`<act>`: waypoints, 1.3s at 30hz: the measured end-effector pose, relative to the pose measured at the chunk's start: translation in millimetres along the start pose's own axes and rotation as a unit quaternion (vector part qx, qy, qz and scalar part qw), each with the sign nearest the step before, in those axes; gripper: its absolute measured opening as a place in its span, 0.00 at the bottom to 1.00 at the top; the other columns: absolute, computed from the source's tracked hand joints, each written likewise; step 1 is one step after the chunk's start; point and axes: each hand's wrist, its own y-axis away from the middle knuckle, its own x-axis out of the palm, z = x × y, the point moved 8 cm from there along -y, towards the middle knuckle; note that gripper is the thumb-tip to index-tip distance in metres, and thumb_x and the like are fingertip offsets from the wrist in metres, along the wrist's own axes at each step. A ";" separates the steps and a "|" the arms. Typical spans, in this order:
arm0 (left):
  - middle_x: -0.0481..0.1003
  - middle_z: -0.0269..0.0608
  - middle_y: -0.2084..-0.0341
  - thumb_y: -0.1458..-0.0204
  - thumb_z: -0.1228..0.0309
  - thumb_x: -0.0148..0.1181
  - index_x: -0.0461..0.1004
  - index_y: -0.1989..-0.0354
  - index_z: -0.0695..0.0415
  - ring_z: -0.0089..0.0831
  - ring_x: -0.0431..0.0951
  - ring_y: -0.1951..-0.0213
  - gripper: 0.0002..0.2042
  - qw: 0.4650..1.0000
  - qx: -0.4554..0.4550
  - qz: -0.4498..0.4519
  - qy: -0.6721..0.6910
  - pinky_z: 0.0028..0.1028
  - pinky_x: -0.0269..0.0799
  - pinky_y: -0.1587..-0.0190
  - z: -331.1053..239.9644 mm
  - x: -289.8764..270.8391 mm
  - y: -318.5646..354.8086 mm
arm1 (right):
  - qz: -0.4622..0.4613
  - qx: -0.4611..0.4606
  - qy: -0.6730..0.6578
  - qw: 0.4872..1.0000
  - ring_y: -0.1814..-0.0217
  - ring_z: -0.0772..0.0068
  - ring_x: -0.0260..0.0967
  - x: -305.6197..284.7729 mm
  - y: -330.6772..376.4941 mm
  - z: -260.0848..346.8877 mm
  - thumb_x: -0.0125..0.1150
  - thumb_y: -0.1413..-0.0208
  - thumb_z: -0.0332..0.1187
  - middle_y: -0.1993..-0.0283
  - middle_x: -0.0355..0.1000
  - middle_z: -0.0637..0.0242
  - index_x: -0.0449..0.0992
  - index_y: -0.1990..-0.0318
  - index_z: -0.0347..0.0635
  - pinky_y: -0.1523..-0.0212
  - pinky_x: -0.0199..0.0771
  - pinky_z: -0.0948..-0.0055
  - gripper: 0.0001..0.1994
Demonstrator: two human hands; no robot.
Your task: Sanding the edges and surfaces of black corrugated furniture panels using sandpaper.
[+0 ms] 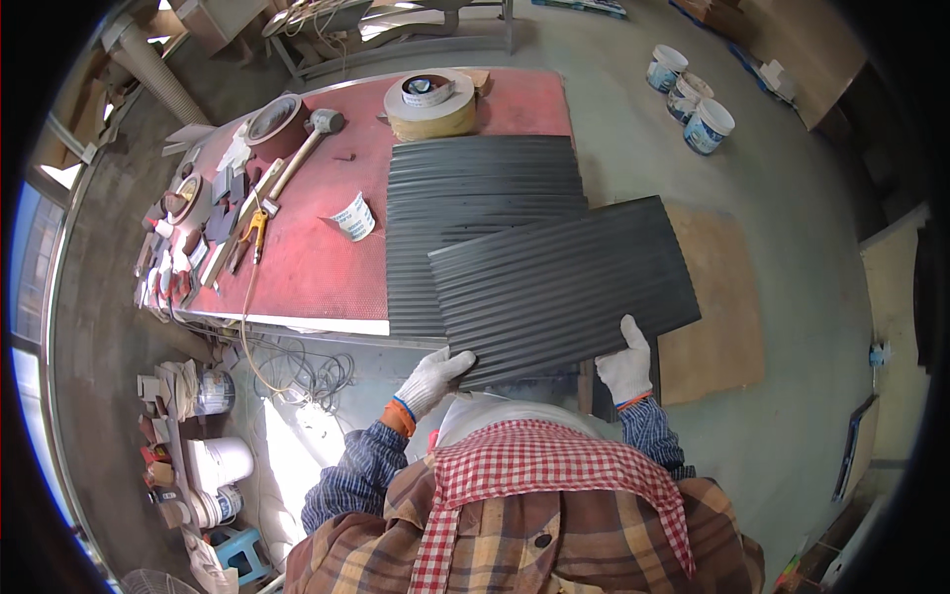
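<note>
A dark grey corrugated sheet (564,292) is held tilted in front of me, over the near edge of the table. My left hand (435,381), in a white knitted glove, grips its lower left corner with the thumb on top. At the lower right edge my right hand (625,368), gloved the same way, pinches the sheet, thumb up on its face. The fingers beneath are hidden. Behind it, partly covered, another dark corrugated sheet (480,183) lies on the right end of the red table top (336,267).
On the table are tape rolls (430,119), a mallet (322,124), a yellow-handled air gun (255,233) with hose, a curled paper label (351,218) and scattered hand tools. Several buckets (708,127) stand on the floor at far right. A brown board (712,307) lies right of the table.
</note>
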 end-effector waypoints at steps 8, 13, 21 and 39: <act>0.77 0.43 0.37 0.27 0.63 0.63 0.68 0.28 0.65 0.30 0.77 0.38 0.26 0.999 0.052 0.007 0.001 0.31 0.73 0.31 -4.6 -77.7 -1.5 | -0.015 0.106 -0.013 0.994 0.23 0.45 0.70 -10.3 1.6 -49.3 0.60 0.23 0.43 0.24 0.71 0.51 0.70 0.27 0.38 0.24 0.71 0.34 0.26; 0.78 0.41 0.38 0.26 0.64 0.61 0.69 0.28 0.65 0.30 0.78 0.39 0.24 0.998 0.058 0.000 0.026 0.31 0.72 0.31 -16.8 -135.0 3.8 | 0.023 0.109 0.032 0.993 0.32 0.42 0.78 -3.8 -7.8 -41.4 0.57 0.22 0.49 0.30 0.75 0.47 0.70 0.28 0.36 0.38 0.86 0.39 0.28; 0.81 0.42 0.47 0.26 0.61 0.62 0.72 0.32 0.66 0.30 0.84 0.52 0.24 0.996 -0.015 -0.043 -0.080 0.36 0.86 0.46 -27.6 -171.4 -30.8 | -0.059 0.190 0.324 0.925 0.55 0.48 0.87 -30.5 -44.1 -24.5 0.58 0.24 0.57 0.50 0.84 0.45 0.78 0.40 0.28 0.55 0.90 0.56 0.32; 0.80 0.30 0.69 0.29 0.53 0.58 0.81 0.54 0.56 0.24 0.80 0.69 0.17 0.935 0.119 -0.330 -0.047 0.31 0.76 0.64 -203.7 -255.1 -115.8 | -0.056 0.015 0.457 0.888 0.35 0.63 0.77 70.6 -303.9 95.8 0.59 0.24 0.55 0.34 0.78 0.54 0.73 0.28 0.35 0.35 0.78 0.58 0.32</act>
